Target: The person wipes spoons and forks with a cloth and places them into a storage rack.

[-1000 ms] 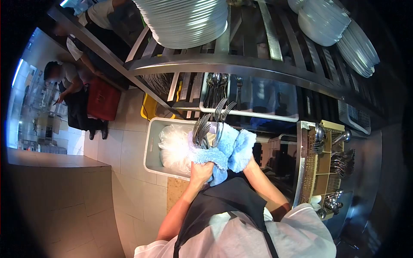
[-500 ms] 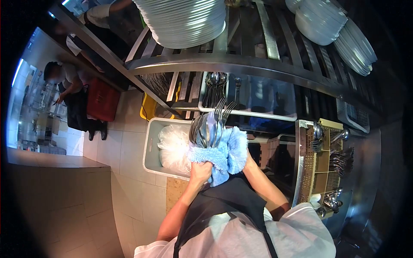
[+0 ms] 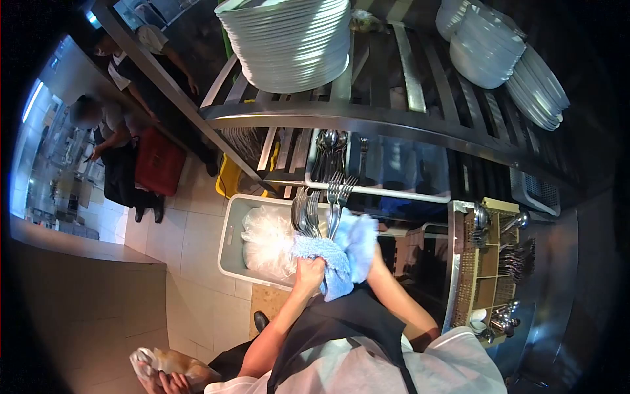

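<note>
A bunch of forks [image 3: 307, 217] stands tines up out of a fluffy blue cloth [image 3: 336, 266] in front of my apron. My left hand [image 3: 310, 274] is closed around the cloth at the base of the bunch. On the other side, the raised part of the cloth covers most of my right hand [image 3: 378, 268]; its fingers are hidden, but the cloth is bunched over them. A few forks [image 3: 338, 197] lean apart from the rest, between the two hands. Below the forks is a grey bin [image 3: 231, 246] with a clear plastic bag [image 3: 266, 241] inside.
A metal rack [image 3: 367, 117] holds stacked white plates [image 3: 289, 49] and bowls [image 3: 487, 52]. Trays of cutlery [image 3: 330, 154] sit beneath. At right is a divided cutlery holder [image 3: 487, 269]. Another person's hand [image 3: 174, 382] shows at lower left; two people are near a red bin [image 3: 157, 161].
The forks have spread, with a few now apart from the bunch. The raised cloth has shifted slightly lower. Another person's hand has come into view at lower left.
</note>
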`<state>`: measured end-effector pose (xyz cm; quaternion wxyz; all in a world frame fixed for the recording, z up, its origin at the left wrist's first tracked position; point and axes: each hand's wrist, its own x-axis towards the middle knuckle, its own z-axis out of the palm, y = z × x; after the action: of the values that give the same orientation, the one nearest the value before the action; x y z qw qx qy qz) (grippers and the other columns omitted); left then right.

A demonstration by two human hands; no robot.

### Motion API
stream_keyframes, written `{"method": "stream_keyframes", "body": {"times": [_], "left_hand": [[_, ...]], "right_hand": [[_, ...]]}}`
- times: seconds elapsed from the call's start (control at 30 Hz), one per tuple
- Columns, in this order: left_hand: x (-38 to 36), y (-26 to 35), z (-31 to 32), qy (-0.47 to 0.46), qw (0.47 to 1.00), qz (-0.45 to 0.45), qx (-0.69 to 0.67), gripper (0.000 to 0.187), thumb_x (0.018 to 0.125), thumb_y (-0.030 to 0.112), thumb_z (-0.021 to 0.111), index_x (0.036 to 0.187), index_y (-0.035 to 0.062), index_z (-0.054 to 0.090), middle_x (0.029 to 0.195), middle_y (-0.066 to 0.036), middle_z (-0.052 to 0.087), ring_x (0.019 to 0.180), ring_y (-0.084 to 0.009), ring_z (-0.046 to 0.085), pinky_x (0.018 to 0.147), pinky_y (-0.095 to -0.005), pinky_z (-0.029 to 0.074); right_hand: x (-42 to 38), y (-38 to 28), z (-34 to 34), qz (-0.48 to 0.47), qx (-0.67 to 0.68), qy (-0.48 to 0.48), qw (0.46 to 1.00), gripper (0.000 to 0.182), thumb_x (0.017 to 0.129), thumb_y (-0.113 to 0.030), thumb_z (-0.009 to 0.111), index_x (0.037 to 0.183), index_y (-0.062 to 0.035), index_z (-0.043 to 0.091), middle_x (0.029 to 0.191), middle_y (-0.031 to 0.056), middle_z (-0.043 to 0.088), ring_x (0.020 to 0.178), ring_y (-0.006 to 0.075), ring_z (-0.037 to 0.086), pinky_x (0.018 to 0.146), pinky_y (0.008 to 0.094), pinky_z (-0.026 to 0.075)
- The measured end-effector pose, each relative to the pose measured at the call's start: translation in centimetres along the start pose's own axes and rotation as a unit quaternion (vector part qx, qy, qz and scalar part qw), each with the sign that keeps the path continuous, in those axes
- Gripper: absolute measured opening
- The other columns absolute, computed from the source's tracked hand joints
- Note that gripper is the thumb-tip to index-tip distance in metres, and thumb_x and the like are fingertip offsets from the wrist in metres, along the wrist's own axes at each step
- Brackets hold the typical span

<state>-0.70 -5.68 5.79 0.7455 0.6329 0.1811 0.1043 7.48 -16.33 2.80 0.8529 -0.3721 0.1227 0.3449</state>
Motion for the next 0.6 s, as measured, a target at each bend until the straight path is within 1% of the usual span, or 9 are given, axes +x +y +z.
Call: {"method": "stream_keyframes", "body": {"times": [0.03, 0.1, 0.13, 0.17, 0.23, 0.27, 0.37, 0.5, 0.6], "left_hand": [[0.1, -1.5, -0.2, 0.018, 0.999, -0.023, 0.036, 0.015, 0.07, -0.002, 0.043, 0.072, -0.0024, 0.057, 0.069, -0.007, 0.058, 0.064, -0.0146, 0.054, 0.059, -0.0271, 0.043], [0.5, -2.6, -0.1, 0.033, 0.996, -0.043, 0.071, 0.014, 0.07, -0.001, 0.043, 0.073, -0.0025, 0.057, 0.069, -0.006, 0.058, 0.063, -0.0139, 0.053, 0.058, -0.0274, 0.042], [0.5, -3.1, -0.1, 0.022, 0.996, -0.032, 0.078, 0.013, 0.071, 0.001, 0.044, 0.074, -0.0025, 0.056, 0.069, -0.005, 0.057, 0.063, -0.0129, 0.052, 0.057, -0.0275, 0.041], [0.6, -3.5, -0.1, 0.012, 0.996, -0.018, 0.084, 0.011, 0.073, 0.002, 0.046, 0.075, -0.0024, 0.056, 0.069, -0.005, 0.057, 0.062, -0.0118, 0.051, 0.056, -0.0275, 0.041], [0.6, -5.0, -0.4, 0.014, 0.995, -0.052, 0.087, 0.011, 0.074, 0.003, 0.047, 0.076, -0.0025, 0.056, 0.068, -0.004, 0.056, 0.062, -0.0112, 0.051, 0.056, -0.0274, 0.041], [0.4, -5.5, -0.6, 0.015, 0.992, -0.089, 0.092, 0.011, 0.075, 0.005, 0.048, 0.077, -0.0025, 0.056, 0.068, -0.003, 0.056, 0.063, -0.0106, 0.05, 0.056, -0.0273, 0.041], [-0.7, -4.0, 0.0, 0.036, 0.993, -0.097, 0.066, 0.011, 0.077, 0.003, 0.047, 0.082, -0.0006, 0.056, 0.075, -0.002, 0.055, 0.066, -0.0085, 0.049, 0.059, -0.0242, 0.04], [-0.9, -5.0, -1.0, 0.067, 0.994, -0.084, 0.008, 0.014, 0.075, 0.004, 0.048, 0.08, -0.0029, 0.058, 0.075, -0.003, 0.058, 0.069, -0.0104, 0.053, 0.063, -0.0248, 0.042], [-1.0, -4.0, -1.3, 0.064, 0.991, -0.113, -0.032, 0.015, 0.075, 0.004, 0.047, 0.084, -0.0023, 0.057, 0.078, -0.004, 0.058, 0.071, -0.013, 0.054, 0.066, -0.026, 0.042]], "right_hand": [[1.2, 2.4, -2.2, -0.007, -0.186, 0.093, 0.978, 0.016, 0.08, -0.02, 0.055, 0.084, -0.0039, 0.054, 0.073, -0.0004, 0.053, 0.063, 0.0098, 0.047, 0.053, 0.0246, 0.039], [0.6, 3.5, -0.6, -0.194, -0.266, 0.008, 0.944, 0.017, 0.08, -0.017, 0.054, 0.085, -0.0017, 0.057, 0.077, 0.0021, 0.058, 0.068, 0.0093, 0.05, 0.055, 0.0267, 0.041], [0.7, 3.4, -1.3, -0.105, -0.234, 0.0, 0.967, 0.017, 0.08, -0.015, 0.052, 0.086, -0.0008, 0.058, 0.078, 0.0042, 0.06, 0.07, 0.0124, 0.052, 0.059, 0.0291, 0.042], [0.5, 2.5, -1.0, -0.108, -0.236, 0.0, 0.966, 0.017, 0.08, -0.015, 0.052, 0.086, -0.0008, 0.058, 0.078, 0.0042, 0.06, 0.07, 0.0124, 0.052, 0.059, 0.0291, 0.042], [0.3, 0.9, -0.1, -0.096, -0.463, 0.088, 0.877, 0.016, 0.079, -0.013, 0.051, 0.089, -0.0015, 0.058, 0.079, 0.0053, 0.06, 0.069, 0.0145, 0.054, 0.06, 0.0297, 0.042], [3.0, 3.0, -2.9, -0.16, -0.381, 0.093, 0.906, 0.015, 0.079, -0.011, 0.051, 0.088, -0.0027, 0.058, 0.078, 0.0046, 0.06, 0.066, 0.0149, 0.054, 0.059, 0.0291, 0.042], [6.7, 0.7, -5.1, -0.048, -0.285, 0.1, 0.952, 0.014, 0.081, -0.008, 0.048, 0.088, -0.0015, 0.058, 0.08, 0.0074, 0.06, 0.065, 0.015, 0.056, 0.057, 0.0281, 0.044], [11.7, -2.8, -7.8, -0.031, -0.205, 0.068, 0.976, 0.015, 0.082, -0.007, 0.046, 0.091, -0.0002, 0.055, 0.08, 0.0092, 0.06, 0.069, 0.0186, 0.059, 0.06, 0.0331, 0.049], [14.5, -6.4, -7.9, 0.072, -0.154, 0.035, 0.985, 0.026, 0.088, -0.023, 0.039, 0.095, -0.0026, 0.053, 0.085, 0.0106, 0.059, 0.074, 0.0224, 0.059, 0.065, 0.0378, 0.049]]}}
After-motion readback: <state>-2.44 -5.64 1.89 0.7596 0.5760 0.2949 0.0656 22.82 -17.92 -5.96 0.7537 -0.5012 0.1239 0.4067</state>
